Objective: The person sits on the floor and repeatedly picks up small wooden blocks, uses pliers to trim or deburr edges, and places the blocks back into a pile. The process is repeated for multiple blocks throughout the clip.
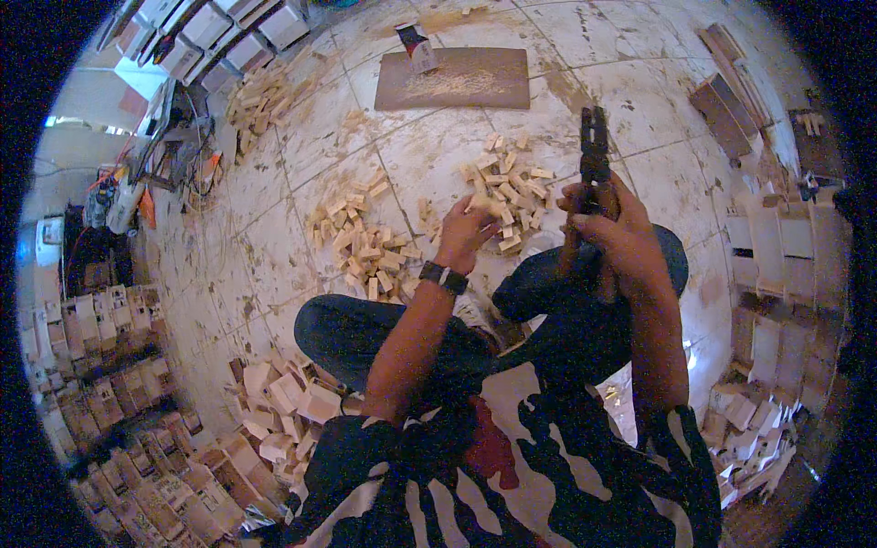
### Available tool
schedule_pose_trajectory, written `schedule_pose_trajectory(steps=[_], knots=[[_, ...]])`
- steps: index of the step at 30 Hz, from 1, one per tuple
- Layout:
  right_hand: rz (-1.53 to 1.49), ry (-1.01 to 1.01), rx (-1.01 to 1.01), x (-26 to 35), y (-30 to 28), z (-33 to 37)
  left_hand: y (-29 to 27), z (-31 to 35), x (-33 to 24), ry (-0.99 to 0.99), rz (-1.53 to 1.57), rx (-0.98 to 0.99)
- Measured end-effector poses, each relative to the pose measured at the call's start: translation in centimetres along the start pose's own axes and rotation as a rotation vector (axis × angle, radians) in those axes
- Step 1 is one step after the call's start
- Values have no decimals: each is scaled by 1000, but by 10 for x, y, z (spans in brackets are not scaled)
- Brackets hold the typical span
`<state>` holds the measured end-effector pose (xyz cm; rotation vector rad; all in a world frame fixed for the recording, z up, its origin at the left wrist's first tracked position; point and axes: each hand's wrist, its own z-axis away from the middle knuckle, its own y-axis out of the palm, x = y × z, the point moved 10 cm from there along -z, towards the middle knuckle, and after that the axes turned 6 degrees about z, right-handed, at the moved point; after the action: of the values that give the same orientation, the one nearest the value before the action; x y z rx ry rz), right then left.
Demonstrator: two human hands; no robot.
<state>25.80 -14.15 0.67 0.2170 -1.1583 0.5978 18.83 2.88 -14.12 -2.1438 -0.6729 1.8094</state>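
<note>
Right hand [621, 228] grips a dark tool [594, 146]; left hand [466, 236] blurred, we can't tell its hold; a hasty reach could scatter those loosely heaped wooden blocks [519, 194].

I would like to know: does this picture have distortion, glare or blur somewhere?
Head view: fisheye distortion, black around the edge, with the stacked items at right curving; head view: glare at upper left and beside the right forearm; head view: the dark tool in the right hand loses detail, and the left hand looks slightly soft.
</note>
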Motion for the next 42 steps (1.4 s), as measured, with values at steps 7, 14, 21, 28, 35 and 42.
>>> schedule_pose_trajectory(steps=[7,14,21,28,35,42], knots=[[-63,47,18,3,5,1,-21,57,218,-769,-409,-84],[-79,66,-20,2,8,-1,-103,143,283,-1122,-975,-292],[8,107,-28,-2,5,-4,-120,128,249,-1359,-668,-138],[-55,45,-63,0,-6,-5,-97,126,311,-1266,-660,319],[-85,-33,-102,-2,-13,-10,-109,63,293,-733,-792,-165],[142,31,8,-15,2,-9,-114,-10,75,-546,362,-679]])
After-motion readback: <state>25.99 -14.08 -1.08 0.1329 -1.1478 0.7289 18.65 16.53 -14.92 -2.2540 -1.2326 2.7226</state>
